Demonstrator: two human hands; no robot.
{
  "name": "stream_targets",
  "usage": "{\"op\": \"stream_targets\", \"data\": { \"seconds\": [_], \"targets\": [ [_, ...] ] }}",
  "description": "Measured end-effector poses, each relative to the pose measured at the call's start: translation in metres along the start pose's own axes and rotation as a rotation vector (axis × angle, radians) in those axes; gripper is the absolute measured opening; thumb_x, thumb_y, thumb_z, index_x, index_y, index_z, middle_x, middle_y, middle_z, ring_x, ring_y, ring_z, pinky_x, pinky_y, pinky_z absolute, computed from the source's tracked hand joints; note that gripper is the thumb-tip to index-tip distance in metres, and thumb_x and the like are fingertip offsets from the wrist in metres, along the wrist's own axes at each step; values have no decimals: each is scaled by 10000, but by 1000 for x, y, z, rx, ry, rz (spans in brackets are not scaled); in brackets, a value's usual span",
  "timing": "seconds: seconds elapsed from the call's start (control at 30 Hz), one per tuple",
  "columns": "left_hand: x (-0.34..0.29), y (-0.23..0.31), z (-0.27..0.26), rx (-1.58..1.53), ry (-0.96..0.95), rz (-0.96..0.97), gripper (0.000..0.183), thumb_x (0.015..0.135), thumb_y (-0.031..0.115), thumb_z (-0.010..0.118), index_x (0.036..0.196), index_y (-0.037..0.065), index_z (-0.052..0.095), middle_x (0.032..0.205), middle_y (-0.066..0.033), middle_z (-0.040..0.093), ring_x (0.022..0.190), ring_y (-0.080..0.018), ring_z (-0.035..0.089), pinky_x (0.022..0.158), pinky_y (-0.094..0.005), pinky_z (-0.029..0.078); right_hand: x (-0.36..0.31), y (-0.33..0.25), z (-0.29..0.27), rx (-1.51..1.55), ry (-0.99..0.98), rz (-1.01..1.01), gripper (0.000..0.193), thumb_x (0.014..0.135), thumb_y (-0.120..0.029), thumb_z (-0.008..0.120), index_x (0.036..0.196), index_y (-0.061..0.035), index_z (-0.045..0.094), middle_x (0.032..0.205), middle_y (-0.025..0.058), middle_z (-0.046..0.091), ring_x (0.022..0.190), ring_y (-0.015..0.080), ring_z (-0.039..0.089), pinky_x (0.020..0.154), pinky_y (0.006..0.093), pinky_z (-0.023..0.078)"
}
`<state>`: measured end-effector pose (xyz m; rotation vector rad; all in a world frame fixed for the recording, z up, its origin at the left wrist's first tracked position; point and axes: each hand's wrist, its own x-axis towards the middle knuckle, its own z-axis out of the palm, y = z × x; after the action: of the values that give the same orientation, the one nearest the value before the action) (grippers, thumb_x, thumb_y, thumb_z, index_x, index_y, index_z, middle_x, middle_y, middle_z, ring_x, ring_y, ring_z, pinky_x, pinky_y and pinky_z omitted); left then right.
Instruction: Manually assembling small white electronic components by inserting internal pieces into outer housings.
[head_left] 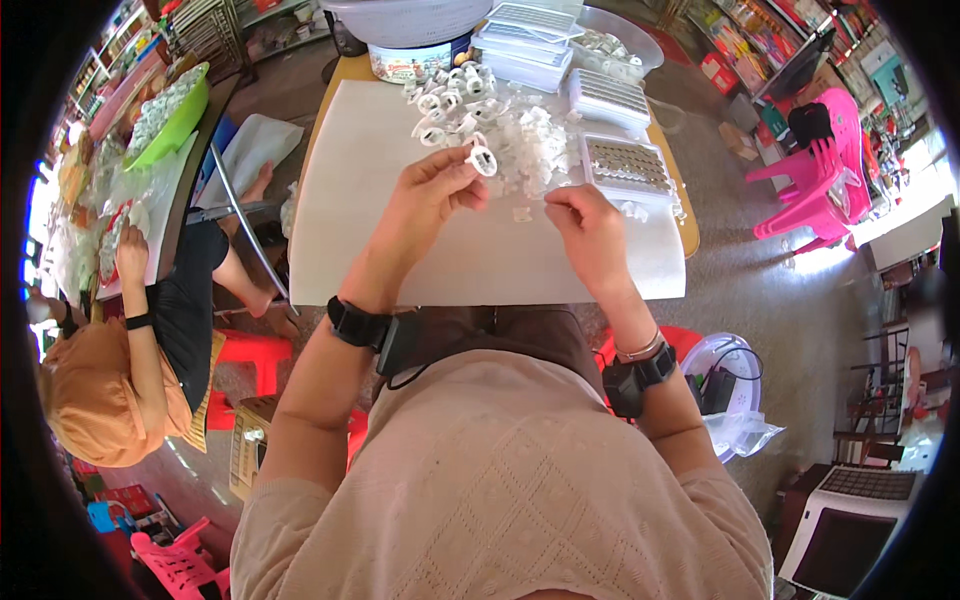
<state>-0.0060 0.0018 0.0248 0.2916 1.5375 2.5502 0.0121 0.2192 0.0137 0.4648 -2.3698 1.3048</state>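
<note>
My left hand (422, 205) pinches a small white round plastic part (483, 160) with a dark centre, held above the paper-covered table. To its right, my right hand (594, 232) is closed, thumb against fingers; whatever its fingertips hold, if anything, is too small to make out. Between the hands a tiny translucent piece (522, 214) lies on the white sheet (350, 180). Just beyond them is a heap of small clear plastic pieces (540, 145). More white ring-shaped parts (450, 98) lie loosely behind my left hand. A tray with rows of small brownish pieces (628, 165) sits beyond my right hand.
Stacked white trays (525, 50), a tub (410, 62) under a grey basin (410, 20), and a clear bowl of parts (610, 45) stand at the back. At left, a co-worker in orange (110, 400) sits by a table with a green basin (175, 130). Pink chairs (825, 180) stand right.
</note>
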Motion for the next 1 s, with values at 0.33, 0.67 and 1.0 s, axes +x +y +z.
{"op": "stream_targets", "data": {
  "seconds": [0.33, 0.67, 1.0],
  "targets": [
    [-19, -28, 1, 9, -16, -44, 300, 926, 116, 542, 1174, -53, 548, 891, -66, 625, 789, -138, 604, 707, -268, 494, -9, 6, 23, -109, -55, 11, 103, 744, -48, 639, 835, -42, 592, 830, 116, 574, 791, 302, 559, 696, 419, 444],
    [-20, -29, -4, -57, -43, -24, 299, 929, 111, 536, 1172, -63, 542, 922, -72, 622, 808, -143, 602, 706, -271, 484, -22, -2, 12, -149, -84, -156, 138, 733, -17, 628, 866, -39, 599, 825, 103, 569, 795, 297, 549, 714, 395, 446],
    [-22, -31, -6, -20, -38, -53, 319, 925, 126, 560, 1184, -60, 545, 930, -70, 632, 804, -136, 598, 738, -273, 489, -11, 13, 13, -184, -157, -199, 169, 742, 18, 611, 903, -27, 629, 842, 116, 590, 799, 308, 553, 729, 398, 461]
  ]
}}
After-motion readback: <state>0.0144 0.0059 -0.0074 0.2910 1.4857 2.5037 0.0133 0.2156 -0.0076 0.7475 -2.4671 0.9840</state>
